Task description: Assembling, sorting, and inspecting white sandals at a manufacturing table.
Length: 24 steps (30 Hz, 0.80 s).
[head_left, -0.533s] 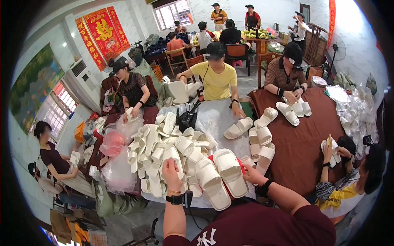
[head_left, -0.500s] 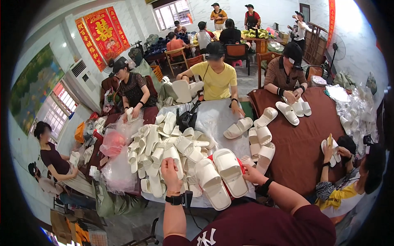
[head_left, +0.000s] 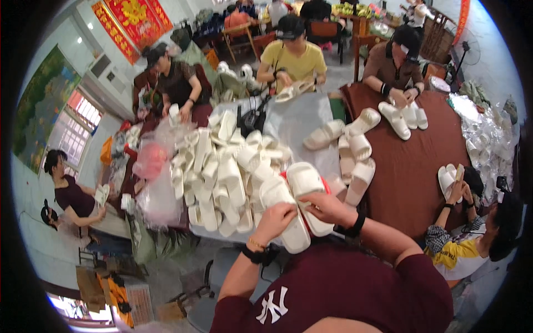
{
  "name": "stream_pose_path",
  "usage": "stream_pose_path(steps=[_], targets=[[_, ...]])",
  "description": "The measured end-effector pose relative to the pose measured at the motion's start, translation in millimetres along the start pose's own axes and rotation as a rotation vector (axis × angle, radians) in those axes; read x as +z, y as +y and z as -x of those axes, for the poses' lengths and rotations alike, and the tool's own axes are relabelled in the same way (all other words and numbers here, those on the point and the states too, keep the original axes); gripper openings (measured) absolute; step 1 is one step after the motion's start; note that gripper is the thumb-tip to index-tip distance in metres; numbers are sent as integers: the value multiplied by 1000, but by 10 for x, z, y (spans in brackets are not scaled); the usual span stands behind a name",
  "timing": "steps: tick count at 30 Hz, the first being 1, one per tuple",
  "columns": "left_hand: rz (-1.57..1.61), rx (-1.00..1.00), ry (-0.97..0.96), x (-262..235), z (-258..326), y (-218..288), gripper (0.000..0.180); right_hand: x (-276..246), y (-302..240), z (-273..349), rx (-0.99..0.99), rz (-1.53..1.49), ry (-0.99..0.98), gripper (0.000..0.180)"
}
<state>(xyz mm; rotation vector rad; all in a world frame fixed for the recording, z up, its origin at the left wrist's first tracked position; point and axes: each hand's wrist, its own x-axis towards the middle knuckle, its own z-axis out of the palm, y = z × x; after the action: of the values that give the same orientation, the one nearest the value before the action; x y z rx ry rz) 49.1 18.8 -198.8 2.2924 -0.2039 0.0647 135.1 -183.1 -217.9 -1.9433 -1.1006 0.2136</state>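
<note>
Best done by keeping the pair of white slippers (head_left: 297,205) squared sole to sole above the table (head_left: 411,166), left hand (head_left: 275,219) clamped on the near slipper, right hand (head_left: 327,206) gripping the other beside it. Compared with half a second back: hands drawn closer together, slippers pressed tighter.

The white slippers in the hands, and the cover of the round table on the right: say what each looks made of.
White slippers, held by the left hand and right hand: probably moulded foam or soft plastic, matte, judging by thick one-piece soles and broad straps without seams. Round table cover: seemingly dark red-brown cloth or vinyl, smooth and dull; the view is too small to tell which.
</note>
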Motion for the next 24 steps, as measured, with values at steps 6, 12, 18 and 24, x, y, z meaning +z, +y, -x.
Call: stream_pose_path(steps=[6,12,18,24], targets=[[54,-149,85,-220,64,-161,16,199,90,220,246,49,-172,24],[297,-328,278,-96,112,-543,17,188,-75,309,619,-171,-402,39],[222,-373,387,-59,112,-1014,23,114,-77,369,613,-153,-477,39],[105,-390,400,-30,119,-1195,28,57,-195,409,578,-108,-597,40]])
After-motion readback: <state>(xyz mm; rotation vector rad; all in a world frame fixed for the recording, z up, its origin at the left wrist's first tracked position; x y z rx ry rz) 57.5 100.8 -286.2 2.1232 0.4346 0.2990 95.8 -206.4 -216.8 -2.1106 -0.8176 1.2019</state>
